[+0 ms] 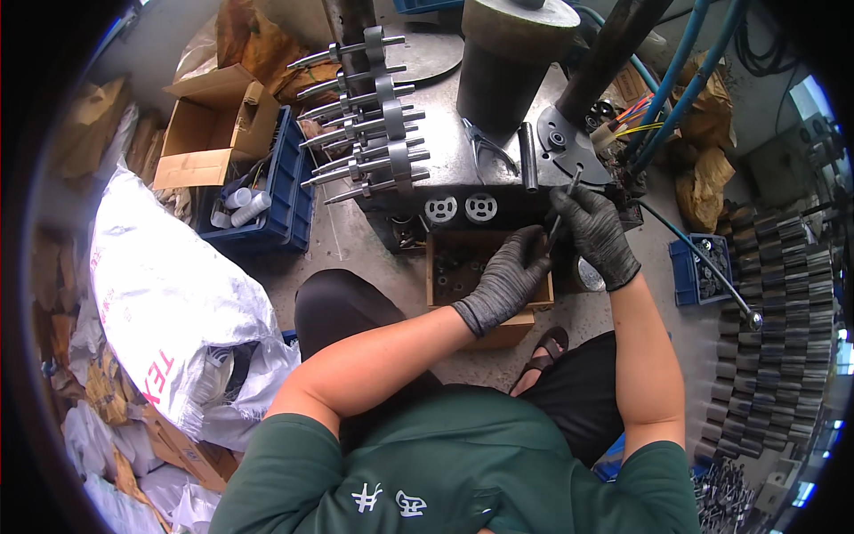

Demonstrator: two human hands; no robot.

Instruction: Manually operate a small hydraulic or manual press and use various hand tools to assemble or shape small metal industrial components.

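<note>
My right hand, in a grey glove, is closed round a slim metal rod, whose tip sticks up above the fingers. My left hand, gloved too, has its thumb and fingers curled at the rod's lower end, over the right side of a wooden box of small metal parts. Whether those fingers grip the rod or a small part is hidden. Beyond the hands, pliers and a dark metal bar lie on the steel machine table. Several shafts with round collars lie in a row at its left.
A thick steel column rises from the table, with blue hoses to the right. A blue crate and white sack stand left. At right are a small blue bin, a ball-ended lever and stacked metal cylinders.
</note>
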